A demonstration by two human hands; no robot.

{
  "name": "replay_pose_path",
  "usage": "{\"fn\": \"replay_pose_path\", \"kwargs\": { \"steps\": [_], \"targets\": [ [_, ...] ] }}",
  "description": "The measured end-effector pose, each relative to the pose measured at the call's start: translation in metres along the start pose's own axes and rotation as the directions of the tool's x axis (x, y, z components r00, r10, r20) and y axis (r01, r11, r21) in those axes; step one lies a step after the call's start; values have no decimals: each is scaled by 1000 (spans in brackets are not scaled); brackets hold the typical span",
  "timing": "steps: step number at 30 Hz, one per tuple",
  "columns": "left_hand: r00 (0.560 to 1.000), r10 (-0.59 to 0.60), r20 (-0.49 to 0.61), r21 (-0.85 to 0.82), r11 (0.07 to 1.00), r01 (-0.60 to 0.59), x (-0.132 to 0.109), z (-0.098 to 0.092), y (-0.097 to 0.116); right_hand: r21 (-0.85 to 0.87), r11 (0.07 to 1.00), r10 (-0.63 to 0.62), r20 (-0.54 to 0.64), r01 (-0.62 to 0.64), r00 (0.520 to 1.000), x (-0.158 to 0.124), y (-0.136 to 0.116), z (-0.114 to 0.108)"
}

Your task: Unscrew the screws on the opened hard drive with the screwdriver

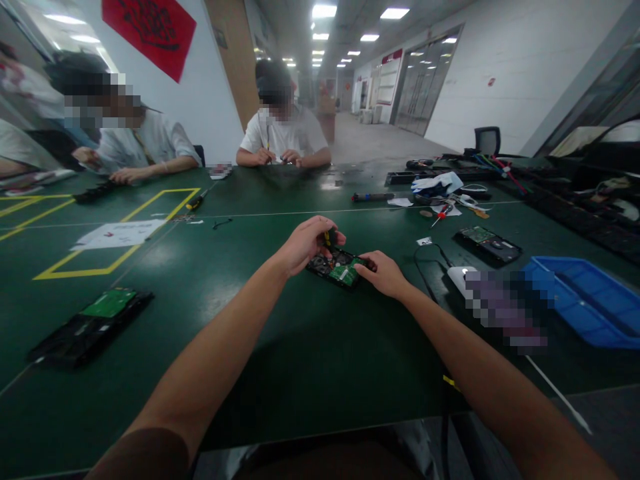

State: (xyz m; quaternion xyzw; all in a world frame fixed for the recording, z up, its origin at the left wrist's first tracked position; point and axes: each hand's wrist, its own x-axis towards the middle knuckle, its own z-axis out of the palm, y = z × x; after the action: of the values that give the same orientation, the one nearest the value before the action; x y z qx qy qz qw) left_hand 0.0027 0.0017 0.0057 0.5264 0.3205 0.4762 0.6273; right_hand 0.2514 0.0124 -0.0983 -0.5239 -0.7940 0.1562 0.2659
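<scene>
A flat black device with a green circuit board (pixel 345 272) lies on the green table in front of me. My left hand (pixel 313 243) is over its far left part, fingers wrapped round a black-and-yellow screwdriver handle (pixel 329 237). The screwdriver's tip is hidden, so I cannot tell what it touches. On the other side, my right hand (pixel 383 272) grips the device's right end, the thumb resting near the green board.
Similar devices lie to the left (pixel 93 327) and right (pixel 487 245). A blue tray (pixel 590 300) and a cabled white object, partly blurred out, (pixel 457 275) are at right. Farther off lie papers (pixel 117 233) and another screwdriver (pixel 197 200). Co-workers (pixel 285 137) sit across the table.
</scene>
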Motion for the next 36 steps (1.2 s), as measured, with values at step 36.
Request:
{"fn": "replay_pose_path", "kwargs": {
  "steps": [36],
  "targets": [
    [1000,25,18,42,999,-26,-2,3,0,7,1000,4,4,-4,1000,0,-4,-2]
  ]
}}
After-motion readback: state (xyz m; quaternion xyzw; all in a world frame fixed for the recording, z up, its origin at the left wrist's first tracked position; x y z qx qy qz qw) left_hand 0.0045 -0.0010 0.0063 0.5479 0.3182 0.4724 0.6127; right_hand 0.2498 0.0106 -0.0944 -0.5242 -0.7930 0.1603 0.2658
